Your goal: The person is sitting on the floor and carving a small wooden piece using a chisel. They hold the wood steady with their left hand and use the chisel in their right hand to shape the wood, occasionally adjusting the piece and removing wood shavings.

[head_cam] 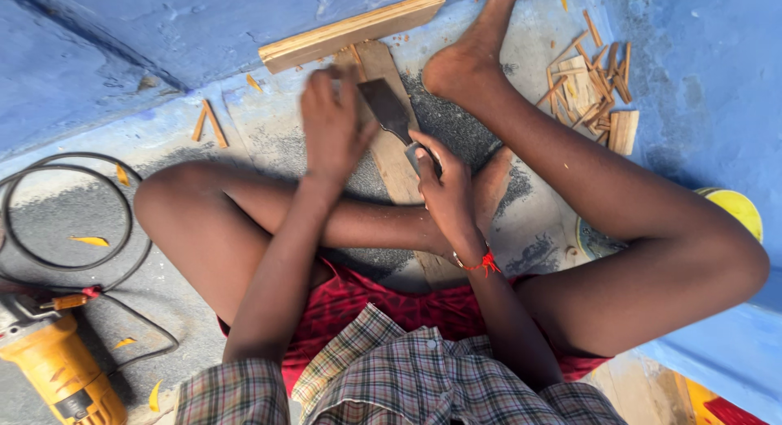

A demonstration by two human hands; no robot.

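I sit cross-legged on the floor with a long wooden plank lying between my legs. My right hand grips the handle of a wide flat chisel, whose blade rests tilted on the plank. My left hand lies on the plank just left of the blade, fingers pointing forward and pressing down. The far end of the plank butts against a thicker wooden batten lying crosswise by the blue wall. My right foot is planted beside the plank.
A yellow power tool lies at the lower left, its black cable looped on the floor. A pile of wood offcuts sits at the upper right. A yellow round object is by my right knee. Wood chips are scattered around.
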